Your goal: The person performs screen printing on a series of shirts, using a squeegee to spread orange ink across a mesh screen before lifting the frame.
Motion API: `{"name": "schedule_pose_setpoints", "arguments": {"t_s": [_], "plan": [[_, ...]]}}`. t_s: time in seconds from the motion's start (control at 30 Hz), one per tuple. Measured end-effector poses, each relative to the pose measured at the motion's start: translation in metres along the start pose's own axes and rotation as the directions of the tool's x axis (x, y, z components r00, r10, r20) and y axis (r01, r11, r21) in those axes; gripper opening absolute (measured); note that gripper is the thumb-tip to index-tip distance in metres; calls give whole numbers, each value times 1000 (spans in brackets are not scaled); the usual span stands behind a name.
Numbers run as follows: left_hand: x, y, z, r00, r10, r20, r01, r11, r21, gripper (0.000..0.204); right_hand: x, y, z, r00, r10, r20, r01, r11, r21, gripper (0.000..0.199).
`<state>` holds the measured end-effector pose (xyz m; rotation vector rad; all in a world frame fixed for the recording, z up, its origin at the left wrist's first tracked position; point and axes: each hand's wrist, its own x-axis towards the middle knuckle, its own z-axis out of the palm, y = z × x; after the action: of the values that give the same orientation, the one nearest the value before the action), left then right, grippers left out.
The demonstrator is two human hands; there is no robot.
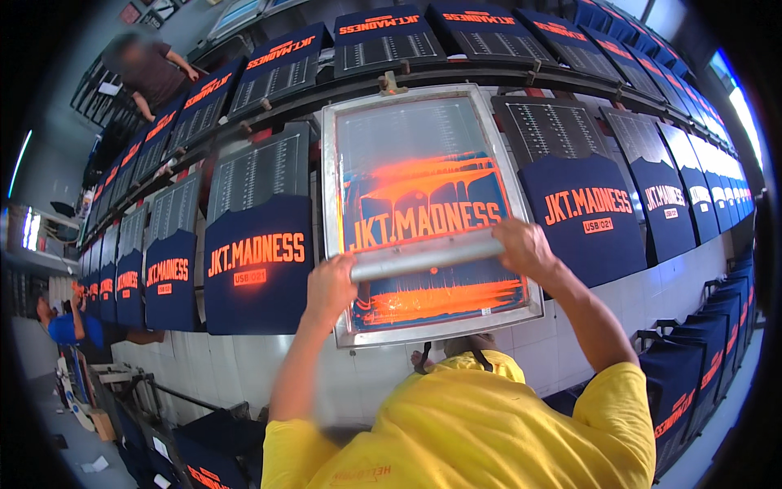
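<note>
My left hand (329, 287) is closed round the left end of a long grey squeegee (428, 257). Its right end is in my right hand (527, 244), fingers wrapped over it. The squeegee lies across the lower half of a printing screen with a metal frame (329, 179), slightly higher on the right. Bright orange ink (428, 173) is smeared over the mesh above the bar, and more ink streaks (440, 303) lie below it. Orange lettering shows through the mesh just above the squeegee. Beneath the screen, whatever lies there is largely hidden.
Navy T-shirts with orange prints lie on black boards, one shirt (259, 265) left of the screen and another (582, 216) right. A second row of shirts (389, 23) runs behind a dark rail. Co-workers (147, 69) stand at left. Below right hang more shirts (692, 359).
</note>
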<state>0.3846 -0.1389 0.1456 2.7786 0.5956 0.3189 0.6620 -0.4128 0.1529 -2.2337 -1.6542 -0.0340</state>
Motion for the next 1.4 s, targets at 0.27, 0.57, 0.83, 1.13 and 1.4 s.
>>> {"name": "schedule_pose_setpoints", "arguments": {"t_s": [0.27,0.57,0.83,1.13,1.4], "plan": [[-119,26,18,999,-21,-32,20,998,-57,31,-92,-69,6,1000,8,15,-9,999,53,23],[-88,9,27,993,69,-92,-73,997,-36,27,-74,-49,39,1000,22,-8,-22,994,-109,20],[-108,22,20,998,18,-65,-20,999,-32,29,-89,-62,21,998,-7,-55,6,1000,-18,26],[-87,4,41,981,130,-146,-125,991,45,29,-76,-54,36,997,7,-72,-12,998,-69,18],[5,-37,47,982,144,-119,-140,989,37,34,6,2,51,999,10,-33,-12,997,-83,21]]}}
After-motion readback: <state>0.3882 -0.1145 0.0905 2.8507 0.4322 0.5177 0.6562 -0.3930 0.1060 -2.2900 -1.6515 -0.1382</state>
